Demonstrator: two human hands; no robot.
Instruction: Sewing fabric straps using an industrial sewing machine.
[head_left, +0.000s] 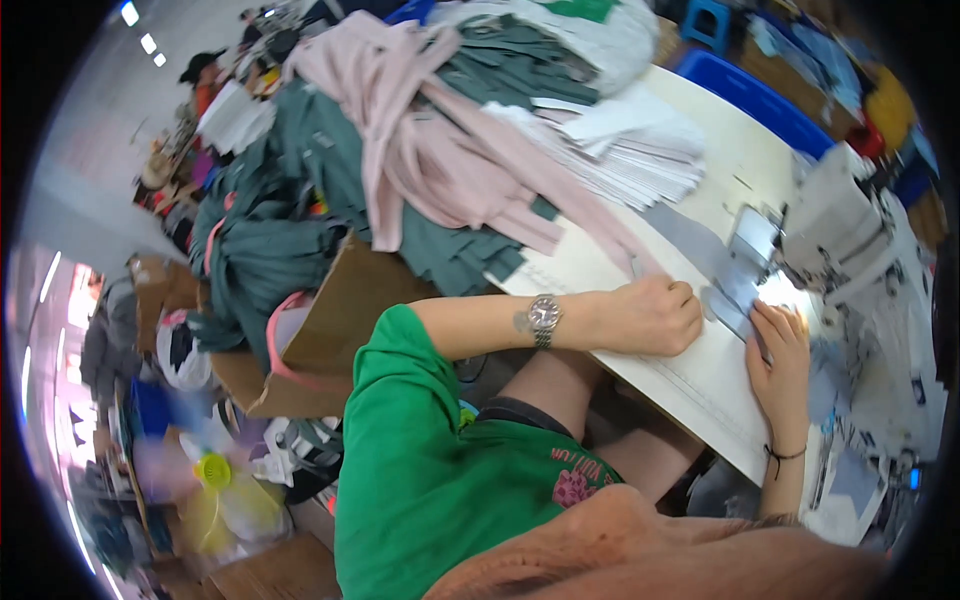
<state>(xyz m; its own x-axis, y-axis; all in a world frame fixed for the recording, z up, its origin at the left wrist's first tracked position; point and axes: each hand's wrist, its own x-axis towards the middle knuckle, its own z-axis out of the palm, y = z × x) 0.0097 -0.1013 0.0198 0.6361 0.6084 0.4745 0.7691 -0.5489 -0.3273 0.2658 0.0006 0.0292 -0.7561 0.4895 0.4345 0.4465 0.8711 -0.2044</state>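
Pink strip [590, 208] runs to fisted L hand [660, 314], R hand [783, 352] flattish nr machine [832, 228], holds unclear

A sewing machine [835, 220] and heaped fabric [425, 165] mark this a workshop.

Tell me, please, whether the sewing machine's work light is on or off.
On, it appears: a bright white glow shows under the sewing machine, beside the right hand. The bulb itself cannot be seen.
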